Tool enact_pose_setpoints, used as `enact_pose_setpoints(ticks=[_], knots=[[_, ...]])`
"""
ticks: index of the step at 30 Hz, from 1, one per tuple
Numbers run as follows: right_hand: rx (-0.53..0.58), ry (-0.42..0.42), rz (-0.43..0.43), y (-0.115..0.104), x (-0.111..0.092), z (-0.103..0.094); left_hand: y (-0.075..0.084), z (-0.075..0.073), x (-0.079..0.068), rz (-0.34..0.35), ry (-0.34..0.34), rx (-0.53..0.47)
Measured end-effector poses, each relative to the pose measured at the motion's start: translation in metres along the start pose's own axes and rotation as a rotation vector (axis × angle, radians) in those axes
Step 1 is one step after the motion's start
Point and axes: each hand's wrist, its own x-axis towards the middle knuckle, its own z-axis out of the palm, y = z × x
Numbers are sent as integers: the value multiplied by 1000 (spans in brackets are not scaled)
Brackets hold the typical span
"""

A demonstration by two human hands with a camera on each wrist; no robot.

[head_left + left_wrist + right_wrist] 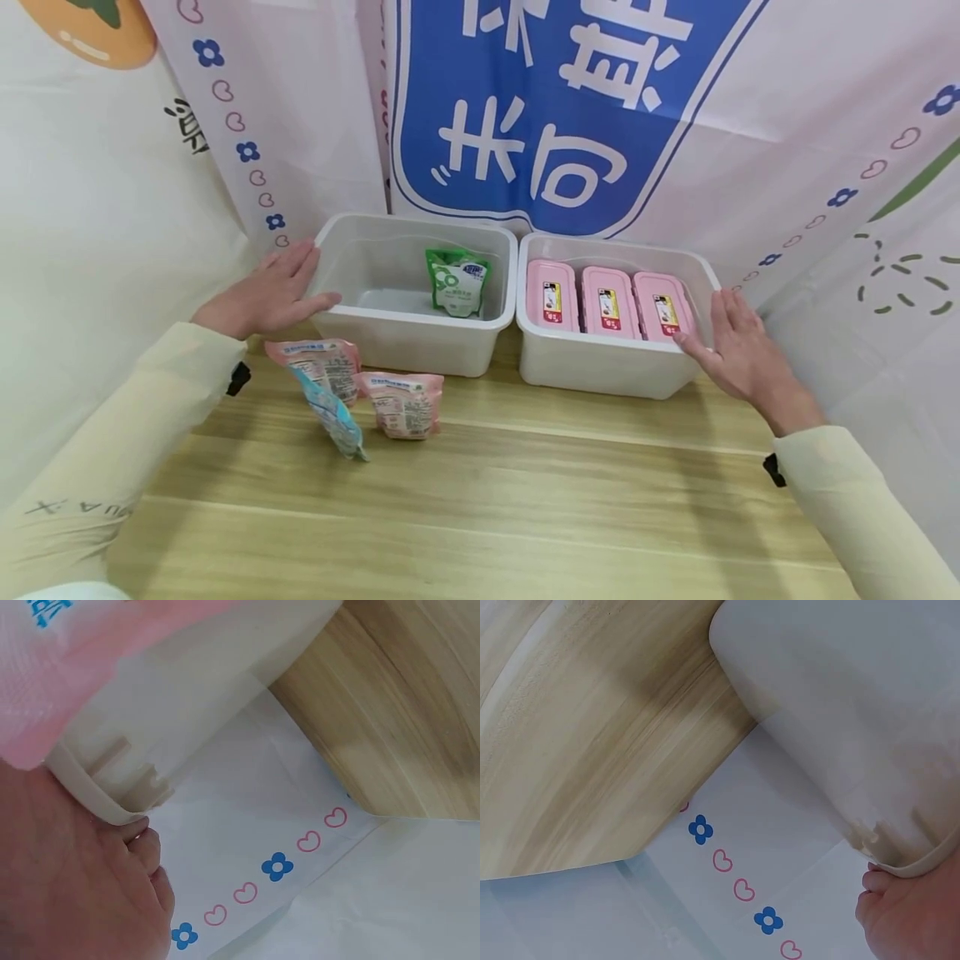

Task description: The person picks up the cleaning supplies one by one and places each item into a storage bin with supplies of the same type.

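Two white plastic bins stand side by side. My left hand [270, 292] lies against the outer end of the left bin [405, 343], fingers extended and thumb over its front corner. At the far end of the right bin [600, 367], my right hand [738, 350] rests in the same way, straight fingers along the side. A green and white pouch [459, 287] sits inside the left bin. Three pink lidded boxes [609, 300] line the right one. In the wrist views, the left hand [82, 877] and right hand [915, 915] touch the bin rims.
In front of the left bin, two pink printed pouches [405, 406] and a light blue pouch [332, 415] stand on the wooden table [525, 517]. A printed cloth [315, 108] hangs behind the bins, and white cloth lines both sides.
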Motion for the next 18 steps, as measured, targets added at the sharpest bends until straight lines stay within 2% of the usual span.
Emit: enact_pose_setpoints(ticks=[12, 18], knots=[[-10, -6, -8, -1, 1, 3, -4, -5, -3, -23, 6, -31], [-4, 2, -9, 0, 1, 2, -5, -8, -5, 3, 37, -31]])
